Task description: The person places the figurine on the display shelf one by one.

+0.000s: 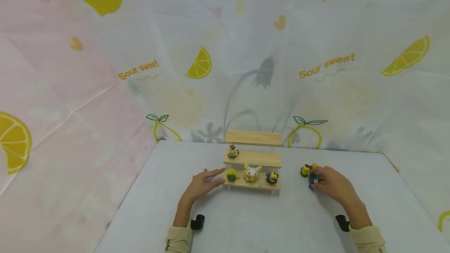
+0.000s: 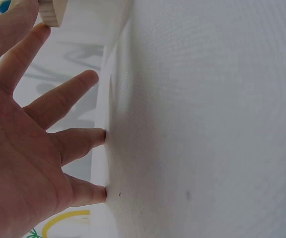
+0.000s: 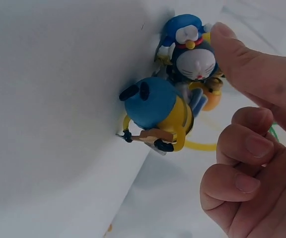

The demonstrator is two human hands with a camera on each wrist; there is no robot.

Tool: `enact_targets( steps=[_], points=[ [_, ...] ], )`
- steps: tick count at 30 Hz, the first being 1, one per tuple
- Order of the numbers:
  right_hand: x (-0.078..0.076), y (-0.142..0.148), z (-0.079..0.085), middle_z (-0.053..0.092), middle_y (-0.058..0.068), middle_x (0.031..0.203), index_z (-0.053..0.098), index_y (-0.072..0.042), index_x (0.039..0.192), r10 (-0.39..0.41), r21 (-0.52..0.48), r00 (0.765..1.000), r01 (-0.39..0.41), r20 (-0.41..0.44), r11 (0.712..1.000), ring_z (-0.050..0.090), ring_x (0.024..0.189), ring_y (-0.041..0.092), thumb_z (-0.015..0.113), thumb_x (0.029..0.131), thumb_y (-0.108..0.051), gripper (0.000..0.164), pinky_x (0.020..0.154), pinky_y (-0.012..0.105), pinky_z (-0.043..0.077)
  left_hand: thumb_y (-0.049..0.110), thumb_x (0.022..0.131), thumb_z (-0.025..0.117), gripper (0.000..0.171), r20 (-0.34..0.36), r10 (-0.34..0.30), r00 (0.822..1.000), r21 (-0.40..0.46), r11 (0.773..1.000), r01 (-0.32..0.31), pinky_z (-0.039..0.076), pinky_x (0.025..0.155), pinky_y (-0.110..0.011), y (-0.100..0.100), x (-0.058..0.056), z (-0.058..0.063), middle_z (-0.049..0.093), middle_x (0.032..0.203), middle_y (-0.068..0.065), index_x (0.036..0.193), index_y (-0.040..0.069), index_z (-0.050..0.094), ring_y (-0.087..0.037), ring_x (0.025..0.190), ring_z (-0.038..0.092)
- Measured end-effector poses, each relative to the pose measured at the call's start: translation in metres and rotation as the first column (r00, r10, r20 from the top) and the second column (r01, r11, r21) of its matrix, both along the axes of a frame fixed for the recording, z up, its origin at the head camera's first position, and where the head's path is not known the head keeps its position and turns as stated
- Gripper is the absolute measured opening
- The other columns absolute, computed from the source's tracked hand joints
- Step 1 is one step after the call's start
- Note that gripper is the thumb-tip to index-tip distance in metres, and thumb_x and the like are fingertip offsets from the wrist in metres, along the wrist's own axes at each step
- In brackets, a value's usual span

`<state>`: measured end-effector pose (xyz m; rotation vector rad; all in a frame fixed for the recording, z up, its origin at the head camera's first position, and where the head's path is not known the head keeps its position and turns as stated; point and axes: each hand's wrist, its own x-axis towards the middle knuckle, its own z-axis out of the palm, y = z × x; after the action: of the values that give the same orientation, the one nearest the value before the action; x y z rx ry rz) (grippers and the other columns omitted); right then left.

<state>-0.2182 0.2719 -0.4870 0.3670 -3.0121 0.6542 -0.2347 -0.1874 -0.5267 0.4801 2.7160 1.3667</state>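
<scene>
My left hand (image 1: 202, 186) has its fingers spread at the left end of a small wooden tiered shelf (image 1: 253, 158). In the left wrist view one fingertip meets the end of a shelf board (image 2: 53, 12), and two others reach the white tabletop. My right hand (image 1: 335, 184) is over a cluster of small figurines. Its thumb (image 3: 227, 42) lies against a blue cat figurine (image 3: 195, 57) with a red collar; the index finger is hidden, so I cannot tell whether it pinches. Other fingers are curled. Beside the cat is a blue-and-yellow figurine (image 3: 158, 109) with a brown guitar.
On the lowest board stand a green-yellow figurine (image 1: 231, 174), a white one with yellow ears (image 1: 251, 173) and a yellow-purple one (image 1: 272, 177). A figurine with a brown hat (image 1: 232, 151) is on the middle board. Behind the table (image 1: 246, 221) hangs a lemon-print cloth (image 1: 225, 100).
</scene>
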Motion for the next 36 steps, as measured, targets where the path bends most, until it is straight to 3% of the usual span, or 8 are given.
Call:
enact_targets(
  steps=[7,15,28,32,36],
  points=[
    [-0.005,0.005,-0.001,0.065,0.013,0.101,0.068,-0.003,0.114,-0.011,0.005,0.998,0.011,0.056,1.000,0.062,0.090,0.032,0.084,0.078,-0.019,0.042,0.074,0.052,0.051,0.043,0.092,0.069,0.045,-0.027,-0.013,1.000,0.005,1.000,0.013,-0.002,0.094,-0.085,0.000,0.000,-0.002,0.061,0.133,-0.013,0.132,0.023,0.066,-0.061,0.133,0.026],
    [-0.010,0.005,0.001,0.065,0.014,0.102,0.068,-0.001,0.110,-0.005,0.007,0.995,0.004,0.099,1.000,0.061,0.093,0.035,0.085,0.078,-0.021,0.041,0.077,0.053,0.050,0.045,0.091,0.070,0.046,0.015,0.003,1.000,0.018,1.000,-0.003,-0.005,0.098,-0.082,-0.001,0.000,-0.001,0.059,0.135,-0.009,0.133,0.027,0.065,-0.057,0.136,0.023],
    [-0.013,0.001,0.001,0.064,0.013,0.099,0.063,0.000,0.105,-0.012,-0.024,0.989,0.016,0.147,1.000,0.060,0.092,0.033,0.086,0.077,-0.020,0.041,0.076,0.052,0.049,0.042,0.092,0.070,0.044,0.009,0.004,1.000,0.011,1.000,-0.004,-0.004,0.095,-0.084,0.002,-0.001,-0.001,0.060,0.134,-0.008,0.132,0.025,0.067,-0.061,0.135,0.023],
    [-0.013,0.000,-0.003,0.062,0.012,0.098,0.059,0.000,0.106,-0.018,-0.027,0.988,0.022,0.156,0.999,0.058,0.088,0.028,0.088,0.075,-0.021,0.047,0.073,0.049,0.049,0.041,0.092,0.070,0.044,0.006,0.007,1.000,0.010,1.000,-0.007,-0.004,0.095,-0.084,0.002,-0.001,0.000,0.061,0.133,-0.007,0.132,0.024,0.067,-0.061,0.134,0.024],
    [-0.010,-0.003,-0.008,0.062,0.016,0.105,0.057,-0.002,0.114,-0.027,0.011,0.988,0.026,0.152,1.000,0.060,0.094,0.033,0.090,0.072,-0.024,0.058,0.074,0.051,0.050,0.041,0.092,0.070,0.044,0.016,0.006,1.000,0.015,1.000,-0.006,-0.005,0.096,-0.083,0.002,-0.001,0.000,0.060,0.134,-0.007,0.133,0.025,0.066,-0.060,0.135,0.022]
  ],
)
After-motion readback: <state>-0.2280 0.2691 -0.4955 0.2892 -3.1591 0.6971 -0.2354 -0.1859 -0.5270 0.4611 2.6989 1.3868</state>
